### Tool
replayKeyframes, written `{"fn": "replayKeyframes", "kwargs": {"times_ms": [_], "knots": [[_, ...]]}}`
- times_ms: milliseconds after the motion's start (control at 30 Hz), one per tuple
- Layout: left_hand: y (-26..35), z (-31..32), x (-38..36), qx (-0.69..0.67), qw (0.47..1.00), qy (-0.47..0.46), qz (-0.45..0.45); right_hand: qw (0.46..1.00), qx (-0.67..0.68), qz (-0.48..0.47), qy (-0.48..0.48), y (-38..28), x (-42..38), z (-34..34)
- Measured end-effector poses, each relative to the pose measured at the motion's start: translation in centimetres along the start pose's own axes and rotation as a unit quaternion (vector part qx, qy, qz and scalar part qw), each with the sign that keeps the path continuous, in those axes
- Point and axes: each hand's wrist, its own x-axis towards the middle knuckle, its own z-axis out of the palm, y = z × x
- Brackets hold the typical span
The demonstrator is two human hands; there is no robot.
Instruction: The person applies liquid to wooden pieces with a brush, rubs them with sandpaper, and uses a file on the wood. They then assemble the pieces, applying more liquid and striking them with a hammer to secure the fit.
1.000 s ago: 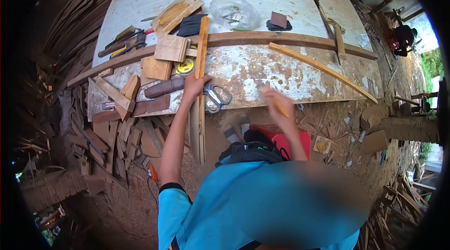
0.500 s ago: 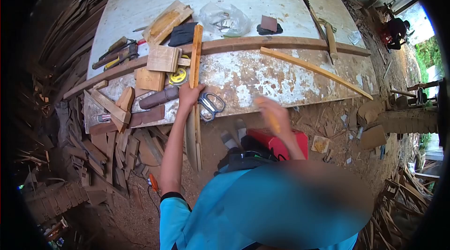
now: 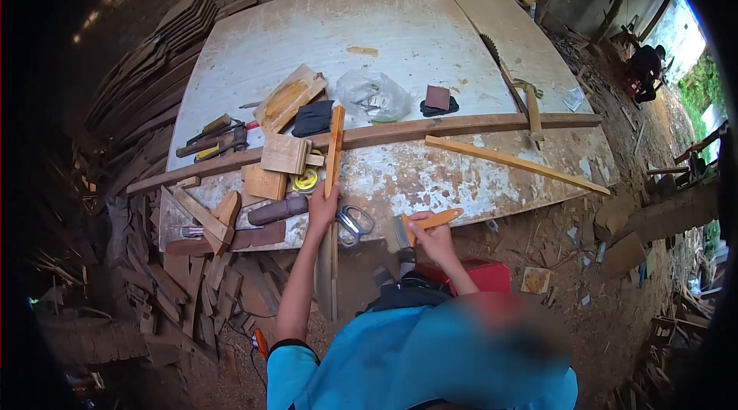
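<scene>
- Left hand (image 3: 323, 208) grips a wooden strip (image 3: 335, 147) across the worktop's (image 3: 438, 41) near edge.
- Right hand (image 3: 433, 241) holds a brush (image 3: 440, 219) by that edge.
- Scissors (image 3: 358, 225) lie between them.

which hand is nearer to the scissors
Left: the left hand, on the wooden strip, is just left of the scissors; the right hand is farther off, to their right.

Strip (image 3: 334, 152): wd., smooth, slight sheen. Brush hdl. (image 3: 440, 218): smooth, orange, wd. or plastic, can't tell. Bench (image 3: 284, 45): whitish coat, worn, rough & flaking nr. front. Bag (image 3: 373, 95): clear plastic, glossy. Beam (image 3: 400, 132): matt wd.
</scene>
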Motion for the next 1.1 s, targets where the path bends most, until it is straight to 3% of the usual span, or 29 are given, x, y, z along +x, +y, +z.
{"fn": "replayKeyframes", "kwargs": {"times_ms": [67, 133, 200, 233, 300, 367, 433, 567, 600, 767, 867, 933, 1000, 1100], "knots": [[0.2, -0.4, 0.1, -0.016, 0.999, -0.023, -0.020, 0.994, 0.082, 0.071, 0.030, 1.2, 1.5, -1.0], [0.6, -0.6, -0.1, -0.024, 0.998, -0.035, -0.042, 0.951, 0.254, 0.112, 0.134, 2.2, 3.3, -3.9], [0.7, -0.6, -0.2, -0.052, 0.996, -0.033, -0.057, 0.915, 0.365, 0.070, 0.157, 4.0, 4.8, -8.9], [-0.1, -0.3, 0.1, -0.057, 0.997, -0.031, -0.052, 0.871, 0.402, 0.103, 0.262, 5.3, 5.7, -10.7], [0.0, -0.2, 0.0, -0.041, 0.997, -0.023, -0.054, 0.856, 0.414, 0.110, 0.290, 5.9, 6.2, -14.4], [-0.2, -0.4, 0.1, -0.012, 0.999, -0.017, -0.046, 0.858, 0.392, 0.101, 0.317, 6.7, 6.0, -17.0], [-0.1, -0.2, 0.1, 0.001, 0.999, -0.015, -0.032, 0.903, 0.277, 0.126, 0.305, 6.2, 4.5, -17.8], [0.6, -0.2, 0.1, -0.009, 0.997, -0.031, -0.075, 0.929, 0.134, 0.153, 0.309, 8.1, 2.6, -15.9], [1.0, 0.1, 0.1, -0.010, 0.997, -0.027, -0.066, 0.935, 0.134, 0.110, 0.308, 7.8, 2.5, -14.3], [0.4, -0.5, -0.4, 0.024, 0.999, 0.011, -0.035, 0.990, 0.044, 0.072, 0.115, 4.2, 4.6, -8.1], [0.6, 1.9, 0.5, 0.012, 0.999, -0.014, -0.047, 0.995, -0.079, -0.028, -0.050, 1.1, 7.9, -7.1], [0.4, 0.5, 0.1, 0.015, 0.997, -0.008, -0.081, 0.971, -0.153, -0.184, -0.010, 2.6, 12.6, -7.6], [1.0, 0.3, 0.0, 0.060, 0.997, 0.011, -0.052, 0.969, -0.151, -0.191, 0.031, 1.4, 18.6, -8.4], [2.5, 0.1, -0.2, 0.055, 0.997, 0.005, -0.052, 0.916, -0.345, -0.138, 0.153, -1.6, 26.3, -9.1]]}}
